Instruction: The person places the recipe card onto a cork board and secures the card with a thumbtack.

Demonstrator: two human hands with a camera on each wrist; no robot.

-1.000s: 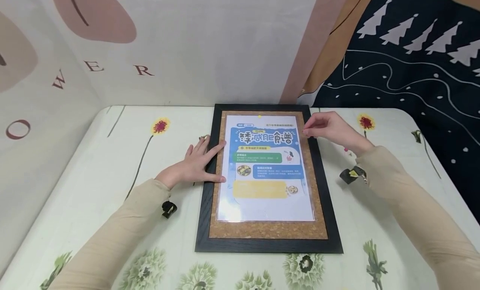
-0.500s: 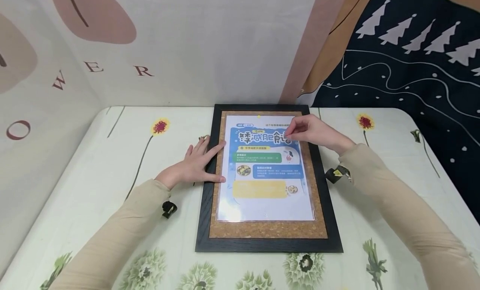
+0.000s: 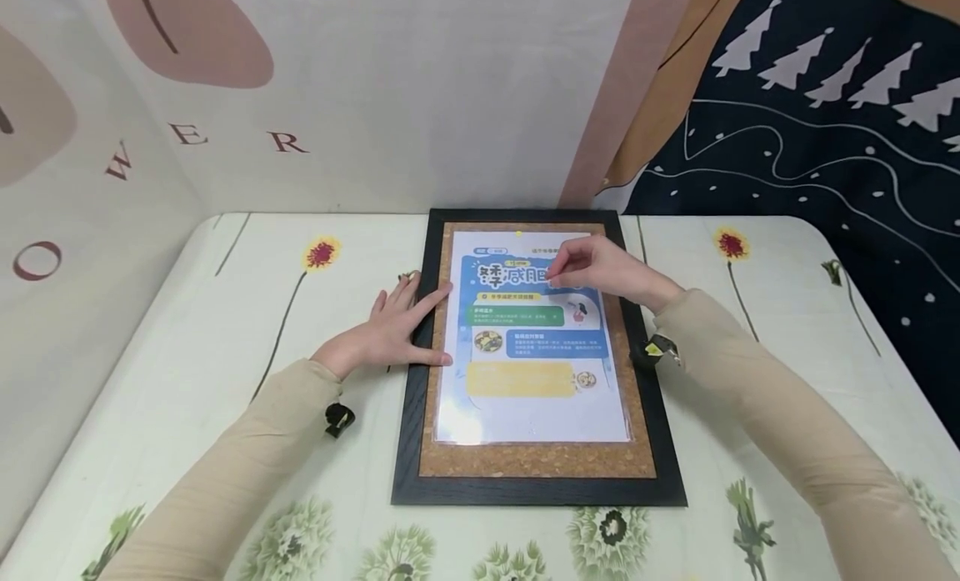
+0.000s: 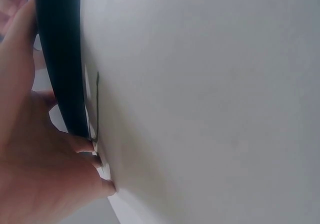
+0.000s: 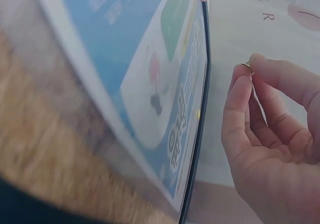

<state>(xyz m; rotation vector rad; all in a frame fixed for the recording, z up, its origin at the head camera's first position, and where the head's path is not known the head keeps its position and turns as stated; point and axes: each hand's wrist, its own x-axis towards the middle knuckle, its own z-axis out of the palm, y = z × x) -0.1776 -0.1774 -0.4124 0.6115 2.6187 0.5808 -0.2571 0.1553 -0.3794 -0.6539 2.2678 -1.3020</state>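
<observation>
A laminated poster (image 3: 525, 423) with blue, green and yellow blocks lies on a cork board (image 3: 536, 462) in a black frame (image 3: 536, 491). At its top edge sits a yellow pin (image 3: 518, 233). My left hand (image 3: 382, 335) spreads across the frame's left side, thumb and index fingertip on the board by the poster's edge, the other fingers on the table outside. Over the poster's upper right, my right hand (image 3: 603, 271) pinches a small brass-coloured thumbtack (image 5: 246, 65) between thumb and fingertips. In the right wrist view the thumbtack is held above the poster.
The board lies on a flower-patterned tablecloth (image 3: 225, 331), its top edge near the pale wall cloth (image 3: 390, 131). A dark cloth with tree shapes (image 3: 817, 147) hangs at the right. Black wrist straps (image 3: 339, 418) show below the sleeves.
My right hand has moved left from the frame's right edge to over the poster's upper title, still pinching the thumbtack. The left hand and the board have stayed in place.
</observation>
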